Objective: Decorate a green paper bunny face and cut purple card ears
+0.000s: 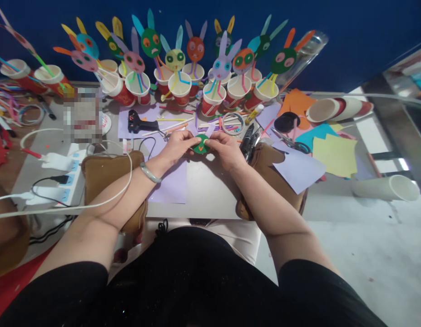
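Note:
Between my two hands is a round green paper rabbit face [200, 147] with a small orange mouth and pale purple ears sticking up behind it. My left hand [179, 144] pinches its left edge, and my right hand [224, 146] pinches the right edge, thumbs over the front. The thumbs cover part of the face where eyes may be. A black glue gun [142, 123] lies beyond my left hand on purple paper [169, 188]. Past my fingers are scattered coloured sticks [178, 126] and a roll of clear tape [233, 123].
Paper cups [214, 99] holding finished rabbit figures line the back by the blue wall. Brown pads [111, 172] lie under both forearms. A power strip [74, 177] with cables is at left; coloured paper [334, 154], scissors [295, 144] and stacked cups [339, 110] are at right.

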Motion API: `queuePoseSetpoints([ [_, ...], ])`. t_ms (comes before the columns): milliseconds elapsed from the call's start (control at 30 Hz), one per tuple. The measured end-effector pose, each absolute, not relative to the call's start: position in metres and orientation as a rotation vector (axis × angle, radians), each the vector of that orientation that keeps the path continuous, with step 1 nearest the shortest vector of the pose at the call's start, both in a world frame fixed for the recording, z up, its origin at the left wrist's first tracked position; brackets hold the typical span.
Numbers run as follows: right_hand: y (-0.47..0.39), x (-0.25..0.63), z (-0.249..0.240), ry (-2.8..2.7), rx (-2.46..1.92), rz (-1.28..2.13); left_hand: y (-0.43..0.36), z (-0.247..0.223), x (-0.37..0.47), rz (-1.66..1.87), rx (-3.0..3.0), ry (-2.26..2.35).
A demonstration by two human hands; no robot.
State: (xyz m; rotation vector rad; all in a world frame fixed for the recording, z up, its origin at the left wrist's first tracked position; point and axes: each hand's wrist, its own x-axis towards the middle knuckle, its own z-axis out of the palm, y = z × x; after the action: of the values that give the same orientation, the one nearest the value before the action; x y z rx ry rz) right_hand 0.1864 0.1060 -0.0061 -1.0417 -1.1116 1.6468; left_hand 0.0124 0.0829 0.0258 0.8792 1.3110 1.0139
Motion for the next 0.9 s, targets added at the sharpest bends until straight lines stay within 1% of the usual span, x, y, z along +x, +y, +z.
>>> queuePoseSetpoints([
  [400,0.103,0.185,-0.006,-1.205,-1.032,1.585,0.079,0.021,0.017,1.049,0.895,1.273],
  [500,0.104,0.186,-0.004,-1.232,-1.014,1.638,0.081,0.020,0.015,1.062,0.916,1.276],
  [600,0.106,0.187,-0.006,-1.213,-1.003,1.719,0.084,0.019,0.012,1.129,0.988,1.302],
  [667,0.107,0.187,-0.007,-1.195,-1.004,1.692,0.083,0.020,0.009,1.212,1.104,1.338],
  [733,0.106,0.188,-0.005,-1.227,-0.994,1.574,0.079,0.025,0.006,1.313,1.283,1.365],
  [800,0.104,0.189,-0.001,-1.318,-1.003,1.354,0.073,0.031,0.002,1.364,1.479,1.366],
  [900,0.099,0.194,0.009,-1.461,-1.044,0.994,0.064,0.038,-0.002,1.307,1.681,1.361],
])
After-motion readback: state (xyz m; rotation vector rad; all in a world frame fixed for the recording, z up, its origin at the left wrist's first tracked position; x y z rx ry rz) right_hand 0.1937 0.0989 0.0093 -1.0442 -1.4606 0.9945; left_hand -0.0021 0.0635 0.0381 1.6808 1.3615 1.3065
